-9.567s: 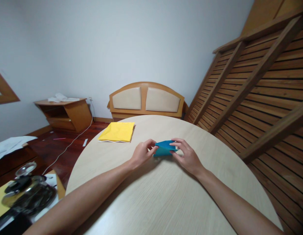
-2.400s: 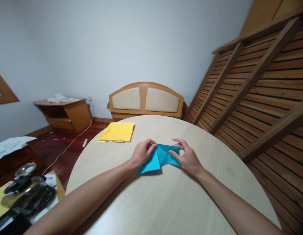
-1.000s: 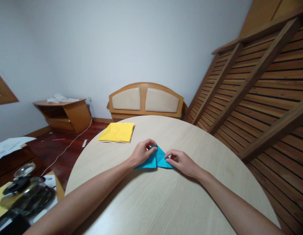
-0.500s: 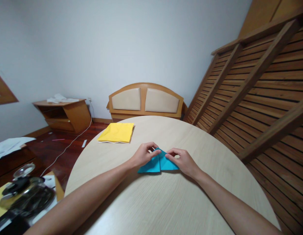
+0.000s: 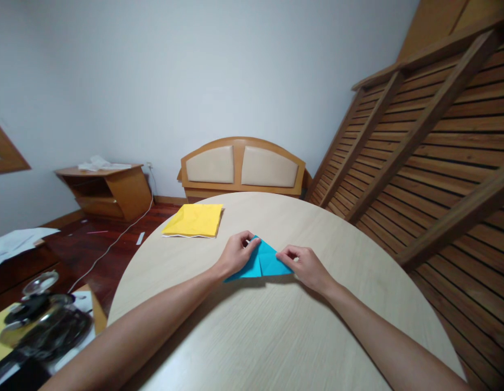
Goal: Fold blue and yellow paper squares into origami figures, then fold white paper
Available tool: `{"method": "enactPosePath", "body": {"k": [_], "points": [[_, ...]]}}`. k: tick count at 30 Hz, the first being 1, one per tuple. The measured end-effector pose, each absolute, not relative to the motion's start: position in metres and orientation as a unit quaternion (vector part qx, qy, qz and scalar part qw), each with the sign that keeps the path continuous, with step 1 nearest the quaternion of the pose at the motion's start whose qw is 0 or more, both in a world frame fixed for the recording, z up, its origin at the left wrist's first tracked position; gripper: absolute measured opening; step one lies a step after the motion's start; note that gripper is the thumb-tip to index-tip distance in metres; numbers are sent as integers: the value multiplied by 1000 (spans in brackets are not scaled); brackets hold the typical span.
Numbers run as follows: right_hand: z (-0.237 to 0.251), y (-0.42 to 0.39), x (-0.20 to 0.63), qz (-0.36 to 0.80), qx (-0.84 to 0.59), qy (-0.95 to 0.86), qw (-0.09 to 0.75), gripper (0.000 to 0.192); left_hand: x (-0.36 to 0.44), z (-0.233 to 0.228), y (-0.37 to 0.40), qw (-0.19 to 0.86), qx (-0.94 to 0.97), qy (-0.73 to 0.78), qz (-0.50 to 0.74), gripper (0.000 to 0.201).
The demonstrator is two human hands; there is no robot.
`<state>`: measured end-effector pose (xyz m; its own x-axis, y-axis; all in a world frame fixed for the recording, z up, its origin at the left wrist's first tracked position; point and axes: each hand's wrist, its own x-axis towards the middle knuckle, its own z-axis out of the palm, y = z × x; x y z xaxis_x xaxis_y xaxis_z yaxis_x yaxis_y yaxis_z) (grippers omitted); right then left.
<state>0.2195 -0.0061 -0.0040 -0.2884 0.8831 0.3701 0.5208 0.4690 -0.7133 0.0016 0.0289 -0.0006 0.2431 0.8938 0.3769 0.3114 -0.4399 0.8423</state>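
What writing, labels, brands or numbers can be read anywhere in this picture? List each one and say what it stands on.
None: no readable text shows.
Blue folded paper between left hand and right hand: plain, no print.
Yellow paper on the round table: plain, no print.
White papers at the left and on the corner shelf: too small and blurred to tell.

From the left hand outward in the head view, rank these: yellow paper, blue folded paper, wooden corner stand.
1. blue folded paper, touching the left hand.
2. yellow paper, on the table's far left.
3. wooden corner stand, against the wall.
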Motion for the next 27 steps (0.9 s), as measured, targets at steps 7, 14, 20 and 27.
{"method": "enactPosePath", "body": {"k": [7, 14, 20, 27], "points": [[-6, 0, 230, 216, -463, -769, 383, 48, -1, 1, 32, 318, 699, 429, 475, 34], [-4, 3, 249, 103, -509, -782, 343, 42, -4, 5, 30, 318, 702, 420, 480, 30], [9, -13, 225, 110, -456, -798, 378, 25, 7, 3, 13, 328, 757, 366, 430, 28], [1, -15, 209, 98, -424, -825, 361, 21, 12, 7, 4, 302, 778, 352, 424, 29]]}}
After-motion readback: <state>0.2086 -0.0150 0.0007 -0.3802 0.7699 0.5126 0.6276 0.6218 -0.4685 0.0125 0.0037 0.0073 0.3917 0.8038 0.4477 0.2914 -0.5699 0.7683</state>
